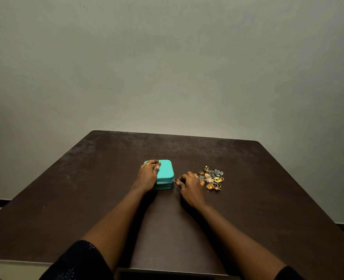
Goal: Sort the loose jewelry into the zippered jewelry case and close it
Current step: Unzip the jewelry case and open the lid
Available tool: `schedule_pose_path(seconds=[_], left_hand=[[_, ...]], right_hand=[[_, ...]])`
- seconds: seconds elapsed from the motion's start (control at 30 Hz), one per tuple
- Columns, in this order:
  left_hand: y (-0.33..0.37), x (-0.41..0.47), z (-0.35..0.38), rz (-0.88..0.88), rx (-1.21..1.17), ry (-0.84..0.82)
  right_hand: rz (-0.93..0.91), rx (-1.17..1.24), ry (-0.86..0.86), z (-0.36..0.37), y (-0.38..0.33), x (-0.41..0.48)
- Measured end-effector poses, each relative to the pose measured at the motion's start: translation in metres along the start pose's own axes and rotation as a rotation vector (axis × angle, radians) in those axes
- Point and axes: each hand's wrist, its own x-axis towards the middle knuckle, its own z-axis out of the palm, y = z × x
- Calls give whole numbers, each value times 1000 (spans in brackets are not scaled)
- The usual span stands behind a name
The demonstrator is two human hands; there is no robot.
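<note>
The teal, rounded-rectangle zippered jewelry case lies flat near the middle of the dark brown wooden table. Its lid is down, so whatever it holds is hidden. The zip seam runs round the side facing the person at 6 o'clock. The case's long axis seems to run from 6 to 12 o'clock, though the wide lens makes that hard to judge.

The left hand rests on the lid from the case's 9 o'clock side, its fingers laid across the top and only lightly bent (a thin gold ring shows on one of them). The thumb is out of sight.

At the case's 4 o'clock corner, the right hand has its fingers curled in and pinches the small metal zipper pull.

Just beyond that hand, at 3 o'clock from the case, lies a loose heap of gold and dark metal jewelry: rings, flower-shaped pieces and small ornaments, touching and overlapping. It lies on the bare table, apart from the case.

Dark sleeves cover both upper arms at the lower edge. A plain pale wall stands behind the table at 12 o'clock.
</note>
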Motion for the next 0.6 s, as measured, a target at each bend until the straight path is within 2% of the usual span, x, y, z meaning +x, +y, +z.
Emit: schedule_pose_path(seconds=[0.33,0.5,0.6], left_hand=[[-1,1,-1,1,10,-4],[3,-17,-7,64,122,221],[13,-47,-2,66,164,367]], right_hand=[[-71,107,-11,9,-19,-19],[-337,-136,-51,-8,-6,-13],[-416,-171,-9,-16,-6,-6]])
